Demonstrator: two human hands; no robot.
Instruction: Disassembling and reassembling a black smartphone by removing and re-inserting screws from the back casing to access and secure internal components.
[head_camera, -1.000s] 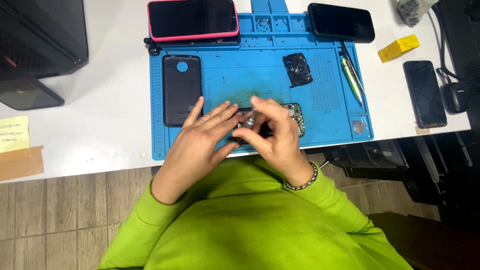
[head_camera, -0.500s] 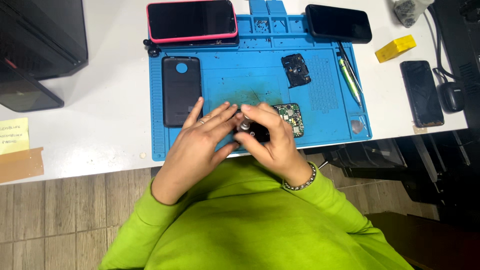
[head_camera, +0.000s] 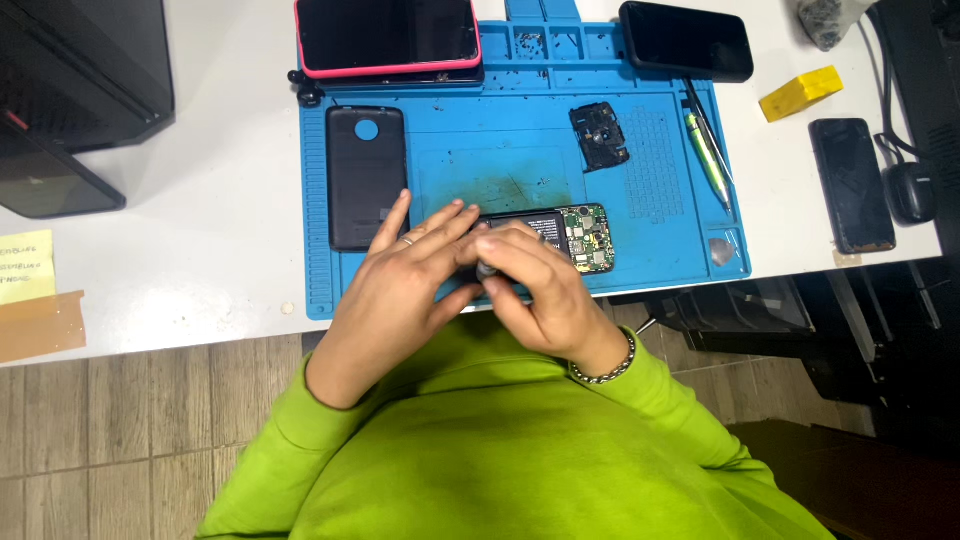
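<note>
Opened phone (head_camera: 560, 238), circuit board exposed, lying at the near edge of the blue repair mat (head_camera: 480, 160): left hand (head_camera: 400, 285) and right hand (head_camera: 535, 290) curl 2 sets of fingers closed around it; light, rigid, probably fragile, best gripped by its side edges.

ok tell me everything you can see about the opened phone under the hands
The opened phone lies flat near the front edge of the blue mat, its back cover off. A green circuit board with small metal parts shows at its right end; a dark battery-like panel fills the middle. The left hand and right hand cover its left part.
</note>
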